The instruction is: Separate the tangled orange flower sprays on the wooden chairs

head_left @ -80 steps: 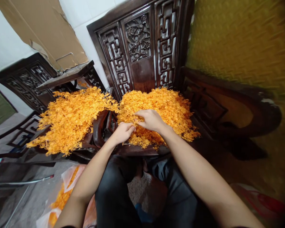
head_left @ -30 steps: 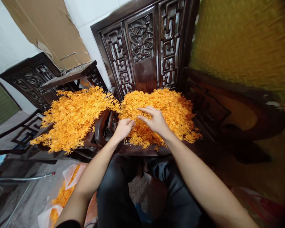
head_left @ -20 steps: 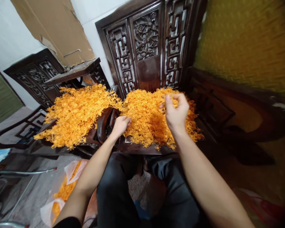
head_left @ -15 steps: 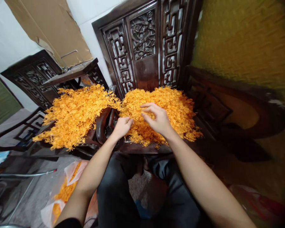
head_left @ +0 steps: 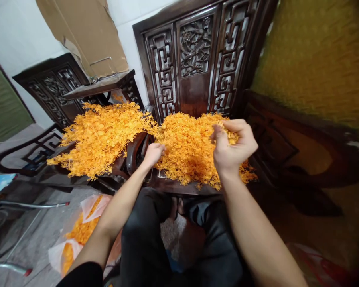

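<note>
A thick heap of small frilly orange pieces (head_left: 188, 147), like artificial flower parts, covers the seat of a dark carved wooden chair (head_left: 194, 93) in front of me. My left hand (head_left: 155, 154) is closed in a pinch at the heap's left edge; whatever lies between its fingertips is too small to make out. Above the heap's right side my right hand (head_left: 235, 145) is raised, fingers curled and thumb pressed towards the forefinger. Anything held there is hidden or blurred. A second orange heap (head_left: 101, 139) lies to the left on another dark wooden seat.
Between the chairs rises a dark armrest (head_left: 133, 153). Cardboard (head_left: 86, 36) leans on the wall above a small wooden table (head_left: 98, 85). A plastic bag (head_left: 89, 211) of orange pieces sits on the floor at left, near metal tube legs (head_left: 32, 205). A yellow-brown textured surface (head_left: 317, 59) fills the right.
My right hand has lifted from the heap and moved right, its fingers curling from spread to pinched. The left hand stays pinched near the heap's edge. The view has shifted slightly.
</note>
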### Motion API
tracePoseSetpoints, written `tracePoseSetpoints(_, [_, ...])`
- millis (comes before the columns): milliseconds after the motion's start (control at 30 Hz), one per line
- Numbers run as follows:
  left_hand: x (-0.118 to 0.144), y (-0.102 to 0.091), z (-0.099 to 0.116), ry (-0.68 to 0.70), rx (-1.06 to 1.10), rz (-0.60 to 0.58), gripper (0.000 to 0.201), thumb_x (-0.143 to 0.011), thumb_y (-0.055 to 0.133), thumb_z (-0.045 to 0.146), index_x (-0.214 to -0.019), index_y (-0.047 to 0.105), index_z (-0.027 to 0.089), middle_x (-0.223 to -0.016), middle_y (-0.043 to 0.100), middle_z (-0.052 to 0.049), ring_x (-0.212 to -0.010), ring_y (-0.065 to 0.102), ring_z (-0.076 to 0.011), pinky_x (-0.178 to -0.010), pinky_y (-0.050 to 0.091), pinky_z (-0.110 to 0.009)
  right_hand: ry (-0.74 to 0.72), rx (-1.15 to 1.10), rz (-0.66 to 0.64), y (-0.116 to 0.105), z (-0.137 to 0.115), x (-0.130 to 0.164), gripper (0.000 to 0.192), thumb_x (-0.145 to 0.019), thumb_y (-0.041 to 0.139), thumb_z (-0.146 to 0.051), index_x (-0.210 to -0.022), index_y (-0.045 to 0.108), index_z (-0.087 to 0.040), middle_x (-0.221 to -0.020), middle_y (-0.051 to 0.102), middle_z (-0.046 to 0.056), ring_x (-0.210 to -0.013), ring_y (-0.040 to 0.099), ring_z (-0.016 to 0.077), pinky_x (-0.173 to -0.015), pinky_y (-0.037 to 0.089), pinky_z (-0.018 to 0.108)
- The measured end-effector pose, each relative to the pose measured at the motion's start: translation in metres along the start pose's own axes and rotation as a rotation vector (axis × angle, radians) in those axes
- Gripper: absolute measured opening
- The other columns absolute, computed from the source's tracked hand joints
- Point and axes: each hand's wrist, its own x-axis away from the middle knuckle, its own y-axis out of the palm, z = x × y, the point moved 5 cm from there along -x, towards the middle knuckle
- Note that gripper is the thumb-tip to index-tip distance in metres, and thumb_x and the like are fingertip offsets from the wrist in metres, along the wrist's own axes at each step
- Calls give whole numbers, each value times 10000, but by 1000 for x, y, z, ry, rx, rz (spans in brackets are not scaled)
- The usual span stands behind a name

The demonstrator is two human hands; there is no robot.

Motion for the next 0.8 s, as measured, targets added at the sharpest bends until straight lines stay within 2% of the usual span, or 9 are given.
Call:
tracePoseSetpoints(67, [1,-1,-1,-4,81,-14,364,-869,604,489,-699,548,173,-474,374,69,-410,290,-75,-458,211,-226,84,0,-50,-1,14,-6,300,-905,639,-477,-1076,707,-240,-1047,708,86,-753,677,220,-708,556,404])
tracePoseSetpoints(133, [5,2,2,8,191,-67,449,-818,660,597,-732,549,171,-472,355,84,-405,266,-59,-447,190,-211,143,31,-243,13,29,-6,319,-856,691,-478,-1018,750,-210,-1014,749,91,-693,679,218,-699,565,410])
tracePoseSetpoints(200, [9,8,9,31,307,-134,511,-744,737,641,-738,562,160,-462,359,89,-404,256,-46,-440,168,-203,177,72,-391,29,39,-1,333,-843,702,-478,-1003,776,-195,-1062,768,106,-842,722,265,-818,573,449])
tracePoseSetpoints(267, [13,13,14,65,374,-173,530,-710,779,639,-735,575,151,-455,369,88,-407,264,-43,-439,163,-201,180,97,-416,40,41,3,364,-835,710,-494,-1018,780,-187,-1110,768,116,-1038,714,299,-968,536,478])
tracePoseSetpoints(367, [16,19,20,126,359,-185,517,-738,767,627,-744,589,142,-461,388,82,-420,287,-46,-449,181,-206,194,83,-403,52,39,10,397,-780,762,-522,-981,763,-181,-1083,767,117,-1075,701,298,-980,535,456])
tracePoseSetpoints(500, [20,26,25,101,405,-195,477,-756,764,580,-727,565,147,-460,362,89,-411,251,-35,-447,153,-201,300,-17,-329,55,48,4,415,-722,786,-581,-847,686,-199,-735,682,38,-690,667,220,-616,552,346])
tracePoseSetpoints(567, [22,25,27,34,501,-200,444,-746,773,530,-712,533,158,-452,297,110,-395,192,-26,-442,120,-194,405,-129,-116,39,62,-10,441,-719,755,-612,-844,608,-215,-691,614,2,-559,594,171,-493,490,305])
tracePoseSetpoints(667, [25,19,29,-34,644,-209,354,-765,750,417,-712,503,169,-455,236,123,-390,155,-28,-434,119,-187,514,-242,214,5,84,-29,473,-688,747,-591,-861,470,-247,-816,628,8,-558,596,151,-454,478,289])
tracePoseSetpoints(800, [23,17,29,-64,703,-279,270,-797,707,343,-733,516,163,-464,252,112,-389,171,-37,-426,138,-181,552,-322,-20,-4,90,-35,468,-637,798,-451,-905,471,-251,-954,675,23,-644,653,158,-514,544,305])
